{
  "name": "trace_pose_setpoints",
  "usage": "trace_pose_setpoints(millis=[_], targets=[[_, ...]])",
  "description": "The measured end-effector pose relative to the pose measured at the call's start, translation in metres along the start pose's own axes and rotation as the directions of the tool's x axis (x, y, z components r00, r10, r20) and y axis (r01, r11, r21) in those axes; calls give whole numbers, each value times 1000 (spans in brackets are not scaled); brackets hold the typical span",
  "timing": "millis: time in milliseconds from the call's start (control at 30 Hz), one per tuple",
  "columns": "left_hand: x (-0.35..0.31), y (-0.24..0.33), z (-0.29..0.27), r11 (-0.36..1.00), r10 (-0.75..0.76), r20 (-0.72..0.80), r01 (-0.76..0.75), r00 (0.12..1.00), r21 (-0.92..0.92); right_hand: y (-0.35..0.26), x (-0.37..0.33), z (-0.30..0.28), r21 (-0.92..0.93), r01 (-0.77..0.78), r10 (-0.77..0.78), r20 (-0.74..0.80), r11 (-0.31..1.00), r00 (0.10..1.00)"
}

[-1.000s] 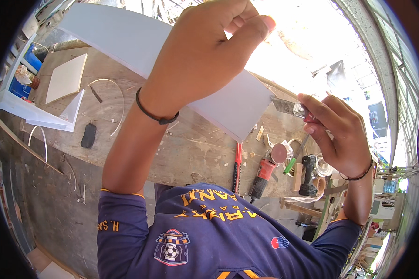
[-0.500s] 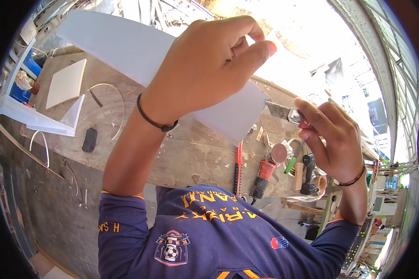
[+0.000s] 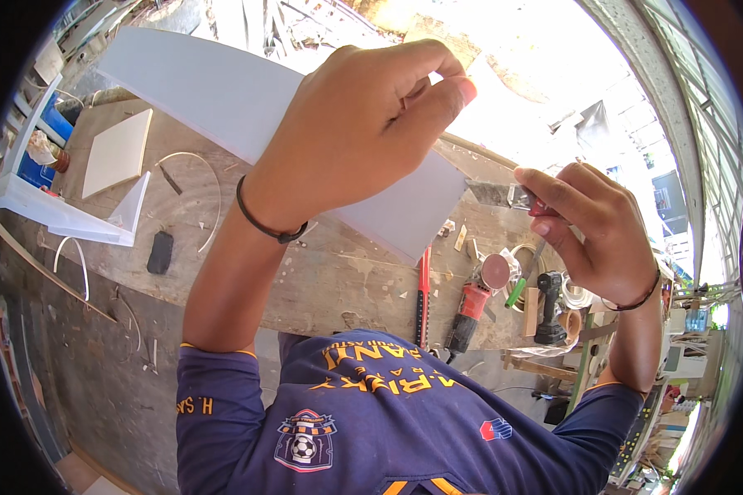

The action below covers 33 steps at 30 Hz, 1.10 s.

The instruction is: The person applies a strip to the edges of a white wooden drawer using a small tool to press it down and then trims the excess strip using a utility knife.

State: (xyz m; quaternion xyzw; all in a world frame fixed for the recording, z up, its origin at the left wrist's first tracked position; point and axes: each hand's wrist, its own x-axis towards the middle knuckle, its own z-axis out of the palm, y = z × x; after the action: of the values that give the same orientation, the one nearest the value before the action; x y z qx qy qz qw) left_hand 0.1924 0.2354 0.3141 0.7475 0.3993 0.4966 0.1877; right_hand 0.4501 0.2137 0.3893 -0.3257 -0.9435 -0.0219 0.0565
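Observation:
A long pale grey panel slants across the workbench, passing beneath my left hand. That hand is closed, thumb and index finger brought together at their tips; whatever they hold is too hidden to name. My right hand grips a flat-bladed hand tool with a dark blade and a red part between thumb and fingers. The blade's tip meets, or lies very near, the panel's right end. Most of the tool's handle is hidden in my fingers.
On the wooden bench lie a red power tool with a round disc, a black cordless drill, a green-handled tool and a red-and-black bar. Leftward are a cream board, a black block and a translucent bent piece.
The panel and my left hand have shifted slightly left and downward. The tool has moved a little left, while my right wrist has swung slightly right. Both hands keep their grips.

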Motion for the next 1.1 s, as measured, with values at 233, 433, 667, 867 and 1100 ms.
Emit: trace_pose_setpoints(millis=[233, 433, 667, 867, 1100], targets=[[-2, -1, 1, 1000, 20, -6, -20, 1000, -7, 12, 12, -11, 96, 51, -62, 114, 994, 992], [-4, -3, 1, 998, 55, -23, -55, 998, 9, 14, 24, -15, 130, 85, -107, 173, 988, 979], [-5, -5, 2, 997, 81, -41, -80, 996, 12, 12, 22, -2, 51, 142, -145, 56, 989, 988], [-5, -6, 1, 992, 108, -118, -114, 987, -48, 8, 28, -2, -35, 202, -199, 70, 979, 978], [-8, -1, -1, 993, 84, 3, -83, 996, -79, 15, 32, 1, -91, 332, -328, 57, 939, 943]])
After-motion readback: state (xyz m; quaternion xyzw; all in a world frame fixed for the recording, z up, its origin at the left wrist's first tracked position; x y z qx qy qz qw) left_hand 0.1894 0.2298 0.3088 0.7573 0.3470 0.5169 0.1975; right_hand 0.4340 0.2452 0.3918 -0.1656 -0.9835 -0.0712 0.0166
